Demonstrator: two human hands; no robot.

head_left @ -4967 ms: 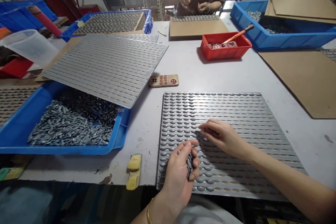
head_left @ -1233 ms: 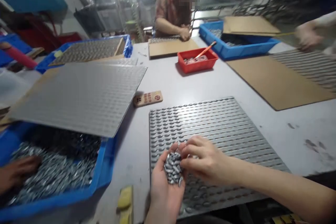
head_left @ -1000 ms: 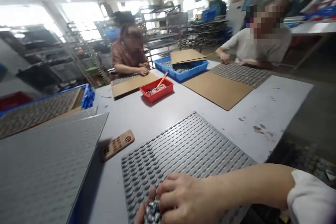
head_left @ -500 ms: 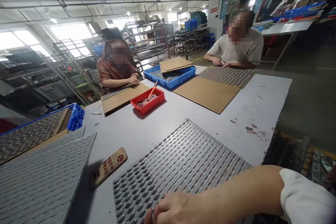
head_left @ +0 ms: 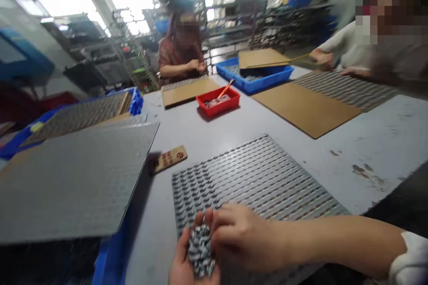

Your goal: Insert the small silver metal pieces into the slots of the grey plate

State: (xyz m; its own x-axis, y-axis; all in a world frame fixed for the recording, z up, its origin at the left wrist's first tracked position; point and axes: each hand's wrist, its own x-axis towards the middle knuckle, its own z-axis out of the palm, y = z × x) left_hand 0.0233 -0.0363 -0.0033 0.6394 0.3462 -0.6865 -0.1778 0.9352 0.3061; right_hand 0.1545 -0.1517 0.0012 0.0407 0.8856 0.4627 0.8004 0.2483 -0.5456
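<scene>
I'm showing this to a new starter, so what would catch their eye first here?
First, the left hand at the bottom edge, cupping a heap of small shiny metal pieces, with the right hand touching them. Just beyond lies the big dimpled metal tray, and farther up the table the bright red bin.

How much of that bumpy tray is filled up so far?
Done: only the near-left pockets of the dimpled tray seem filled. In hand: the left hand cups small metal pieces; the right hand reaches into them. Left: most pockets look empty.
</scene>
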